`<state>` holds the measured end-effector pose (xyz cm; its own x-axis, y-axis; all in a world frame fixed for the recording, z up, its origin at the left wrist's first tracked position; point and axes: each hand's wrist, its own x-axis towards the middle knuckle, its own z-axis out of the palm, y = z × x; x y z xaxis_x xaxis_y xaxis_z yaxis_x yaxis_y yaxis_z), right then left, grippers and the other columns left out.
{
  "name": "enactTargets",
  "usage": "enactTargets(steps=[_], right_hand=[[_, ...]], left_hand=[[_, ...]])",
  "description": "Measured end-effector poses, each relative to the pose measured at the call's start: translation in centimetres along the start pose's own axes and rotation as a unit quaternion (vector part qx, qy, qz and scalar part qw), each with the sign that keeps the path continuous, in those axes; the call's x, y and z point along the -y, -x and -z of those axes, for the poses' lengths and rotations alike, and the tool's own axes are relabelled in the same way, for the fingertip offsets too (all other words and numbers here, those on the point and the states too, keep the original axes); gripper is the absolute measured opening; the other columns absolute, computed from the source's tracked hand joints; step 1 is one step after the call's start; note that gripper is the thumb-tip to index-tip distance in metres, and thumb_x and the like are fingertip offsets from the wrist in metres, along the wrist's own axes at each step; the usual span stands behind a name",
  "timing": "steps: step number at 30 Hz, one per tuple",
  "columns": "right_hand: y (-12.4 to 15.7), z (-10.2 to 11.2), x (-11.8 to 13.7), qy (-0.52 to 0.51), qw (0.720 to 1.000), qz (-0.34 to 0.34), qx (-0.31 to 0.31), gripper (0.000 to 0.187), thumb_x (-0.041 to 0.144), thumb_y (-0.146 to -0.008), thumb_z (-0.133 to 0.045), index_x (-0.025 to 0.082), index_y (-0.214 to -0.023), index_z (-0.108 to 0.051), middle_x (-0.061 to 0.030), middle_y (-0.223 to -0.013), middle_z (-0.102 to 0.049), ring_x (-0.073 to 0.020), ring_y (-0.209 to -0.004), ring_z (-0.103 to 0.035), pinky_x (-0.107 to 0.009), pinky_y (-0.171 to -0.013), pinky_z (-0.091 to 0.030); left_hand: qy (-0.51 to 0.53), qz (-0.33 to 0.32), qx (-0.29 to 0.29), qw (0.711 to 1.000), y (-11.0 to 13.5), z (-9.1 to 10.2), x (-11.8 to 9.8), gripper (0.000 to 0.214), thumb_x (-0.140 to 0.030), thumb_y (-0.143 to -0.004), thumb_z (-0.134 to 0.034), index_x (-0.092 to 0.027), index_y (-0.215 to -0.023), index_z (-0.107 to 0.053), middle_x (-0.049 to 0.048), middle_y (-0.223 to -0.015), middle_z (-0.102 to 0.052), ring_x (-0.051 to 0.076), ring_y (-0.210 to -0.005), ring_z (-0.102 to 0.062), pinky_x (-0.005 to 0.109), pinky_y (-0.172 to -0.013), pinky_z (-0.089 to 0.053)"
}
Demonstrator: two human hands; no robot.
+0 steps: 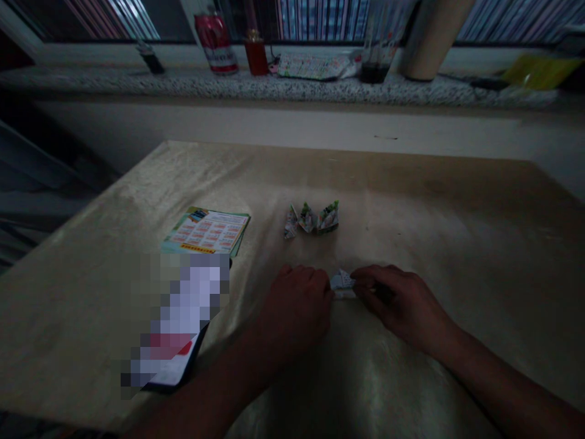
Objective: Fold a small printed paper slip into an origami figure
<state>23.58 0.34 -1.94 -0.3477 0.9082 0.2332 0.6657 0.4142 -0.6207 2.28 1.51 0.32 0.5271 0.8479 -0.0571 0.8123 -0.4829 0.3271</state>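
Observation:
A small folded piece of paper [342, 281], pale with printed marks and a pointed top, is between my two hands on the table. My left hand [299, 302] is closed at its left end, the fingers curled and partly hidden. At the right end, my right hand [397, 299] pinches the paper between thumb and fingers. Beyond my hands stand several small folded paper pieces [307, 219] in a row, printed in green and white.
On the left of the table [457, 201] lie a stack of printed calendar cards [208, 230] and a phone [183, 329], mostly blurred out. The granite windowsill [311, 91] behind carries a red can [217, 46], a red bottle [256, 55], a glass with dark liquid [377, 61] and a tan cylinder [432, 46].

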Motion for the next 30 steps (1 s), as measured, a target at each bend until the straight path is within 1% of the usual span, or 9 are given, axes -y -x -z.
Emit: enactTargets(steps=[5, 8, 10, 13, 16, 21, 25, 28, 30], right_hand=[[0.1, -0.4, 0.1, 0.007, 1.0, 0.025, -0.01, 0.014, 0.013, -0.093, -0.059, 0.022, -0.097, -0.068, -0.0033, -0.087, -0.074, -0.019, -0.077, -0.069, -0.032, -0.068, -0.054], [0.2, -0.4, 0.2, 0.026, 0.998, 0.062, -0.007, 0.016, 0.014, -0.097, -0.056, 0.02, -0.096, -0.071, -0.006, -0.09, -0.071, -0.0197, -0.081, -0.066, -0.034, -0.072, -0.054], [0.3, -0.3, 0.1, 0.053, 0.995, 0.082, -0.005, 0.016, 0.015, -0.098, -0.056, 0.019, -0.097, -0.072, -0.0074, -0.093, -0.071, -0.0213, -0.083, -0.065, -0.037, -0.075, -0.054], [0.4, 0.1, -0.3, 0.076, 0.992, 0.095, 0.026, 0.015, 0.016, -0.097, -0.059, 0.018, -0.1, -0.074, -0.0083, -0.096, -0.071, -0.0235, -0.089, -0.064, -0.041, -0.081, -0.053], [0.6, 0.7, -0.6, 0.078, 0.99, 0.104, 0.06, 0.014, 0.021, -0.096, -0.063, 0.021, -0.103, -0.075, -0.0079, -0.102, -0.07, -0.0241, -0.094, -0.064, -0.042, -0.084, -0.051], [0.6, 1.1, -0.8, 0.091, 0.985, 0.129, 0.068, 0.02, 0.026, -0.1, -0.06, 0.025, -0.112, -0.075, -0.0077, -0.104, -0.07, -0.024, -0.093, -0.063, -0.041, -0.08, -0.051], [0.5, 0.9, -0.8, 0.109, 0.981, 0.153, 0.053, 0.023, 0.024, -0.103, -0.053, 0.019, -0.109, -0.075, -0.01, -0.1, -0.071, -0.0246, -0.089, -0.062, -0.041, -0.076, -0.053], [0.4, 0.7, -0.9, 0.119, 0.978, 0.164, 0.042, 0.022, 0.021, -0.103, -0.053, 0.016, -0.106, -0.074, -0.0099, -0.097, -0.072, -0.0239, -0.086, -0.062, -0.04, -0.075, -0.053], [0.3, 0.7, -1.0, 0.118, 0.979, 0.167, 0.03, 0.019, 0.019, -0.102, -0.053, 0.015, -0.105, -0.072, -0.0099, -0.096, -0.072, -0.0234, -0.085, -0.063, -0.04, -0.075, -0.054]], left_hand=[[-0.005, 0.026, -0.007, 1.0, 0.0, -0.1, -0.2, 0.008, -0.024, -0.094, -0.058, -0.017, -0.096, -0.061, 0.0085, -0.088, -0.072, 0.027, -0.081, -0.067, 0.044, -0.078, -0.049], [-0.018, 0.019, -0.027, 0.999, 0.1, -0.2, -0.3, 0.01, -0.023, -0.094, -0.058, -0.02, -0.103, -0.062, 0.0064, -0.089, -0.071, 0.025, -0.08, -0.065, 0.04, -0.075, -0.049], [-0.029, 0.007, -0.037, 0.999, 0.2, -0.3, -0.4, 0.01, -0.021, -0.095, -0.056, -0.021, -0.1, -0.065, 0.0055, -0.09, -0.069, 0.022, -0.078, -0.063, 0.037, -0.072, -0.048], [-0.024, -0.009, -0.038, 0.999, 0.3, -0.3, -0.2, 0.014, -0.019, -0.096, -0.055, -0.019, -0.094, -0.069, 0.0063, -0.093, -0.066, 0.021, -0.08, -0.061, 0.037, -0.073, -0.048], [-0.018, -0.031, -0.038, 0.999, 0.4, -0.1, 0.1, 0.014, -0.016, -0.095, -0.059, -0.018, -0.091, -0.072, 0.0065, -0.096, -0.066, 0.023, -0.087, -0.06, 0.039, -0.079, -0.048], [0.027, -0.048, -0.034, 0.998, 0.6, 0.2, 0.7, 0.012, -0.028, -0.094, -0.066, -0.019, -0.092, -0.073, 0.0048, -0.096, -0.067, 0.023, -0.092, -0.06, 0.041, -0.085, -0.047], [0.022, -0.051, -0.028, 0.998, 0.4, -0.1, 1.0, 0.012, -0.029, -0.094, -0.066, -0.019, -0.091, -0.073, 0.0047, -0.096, -0.068, 0.023, -0.091, -0.061, 0.042, -0.084, -0.047], [0.018, -0.061, -0.04, 0.997, 0.1, -0.3, 1.0, 0.016, -0.033, -0.092, -0.069, -0.018, -0.09, -0.072, 0.0055, -0.095, -0.068, 0.025, -0.092, -0.061, 0.044, -0.085, -0.048], [0.015, -0.074, -0.055, 0.996, 0.0, -0.4, 1.0, 0.015, -0.031, -0.091, -0.071, -0.017, -0.089, -0.071, 0.0062, -0.095, -0.068, 0.026, -0.093, -0.061, 0.044, -0.086, -0.048]])
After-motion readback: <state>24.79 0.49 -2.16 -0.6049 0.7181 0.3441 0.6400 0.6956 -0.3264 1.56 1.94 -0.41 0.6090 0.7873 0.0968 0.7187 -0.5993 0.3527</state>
